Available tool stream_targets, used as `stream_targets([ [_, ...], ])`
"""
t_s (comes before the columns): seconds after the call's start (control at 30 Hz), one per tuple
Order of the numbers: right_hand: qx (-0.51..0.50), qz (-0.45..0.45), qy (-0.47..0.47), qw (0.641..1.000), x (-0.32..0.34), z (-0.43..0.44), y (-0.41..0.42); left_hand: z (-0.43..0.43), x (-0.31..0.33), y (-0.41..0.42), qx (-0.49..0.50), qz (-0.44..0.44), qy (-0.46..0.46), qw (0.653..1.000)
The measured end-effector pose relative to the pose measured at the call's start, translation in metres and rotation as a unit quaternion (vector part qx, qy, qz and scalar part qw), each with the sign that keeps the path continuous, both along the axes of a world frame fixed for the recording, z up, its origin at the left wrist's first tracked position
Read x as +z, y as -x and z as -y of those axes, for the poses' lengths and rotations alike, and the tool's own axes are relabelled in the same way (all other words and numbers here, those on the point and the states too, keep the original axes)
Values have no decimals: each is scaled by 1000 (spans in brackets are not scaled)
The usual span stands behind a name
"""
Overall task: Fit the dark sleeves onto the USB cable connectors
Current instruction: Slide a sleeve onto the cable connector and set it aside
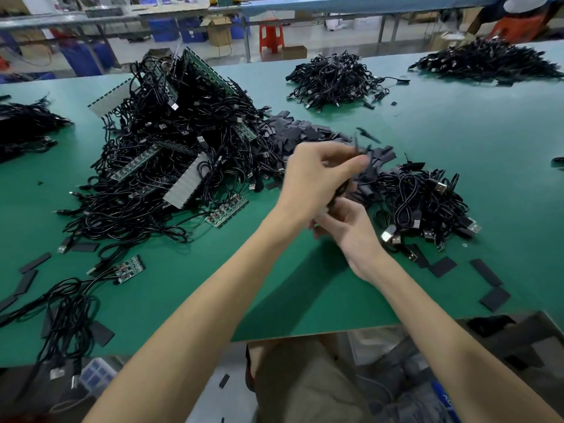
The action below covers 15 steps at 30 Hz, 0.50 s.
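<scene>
Dark sleeves (305, 129) lie heaped; left hand (317, 181) pinches a blurred cable (361, 147), right hand (351, 228) grip unclear.

I saw a green worktop (457, 141) filling most of the view under even, bright light. Behind it ran a long bench (335, 7) on metal legs. Under that bench stood a red plastic stool (271, 35), an open cardboard box (219, 31) and blue crates (166, 29), all on a pale floor (345, 41).
</scene>
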State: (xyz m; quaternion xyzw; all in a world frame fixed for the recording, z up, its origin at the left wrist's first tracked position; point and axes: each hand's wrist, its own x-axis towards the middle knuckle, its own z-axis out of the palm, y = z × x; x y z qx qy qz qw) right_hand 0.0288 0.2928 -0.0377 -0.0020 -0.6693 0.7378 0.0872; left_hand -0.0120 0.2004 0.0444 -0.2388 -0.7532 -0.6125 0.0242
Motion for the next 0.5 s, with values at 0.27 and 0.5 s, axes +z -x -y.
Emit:
stream_targets([
  [0.27, -19, 42, 5, 999, 5, -4, -1, -54, -6, 4, -76, 44, 66, 994],
  [0.5, -6, 21, -21, 1000, 4, -1, -3, 37, -42, 38, 73, -45, 196, 977],
])
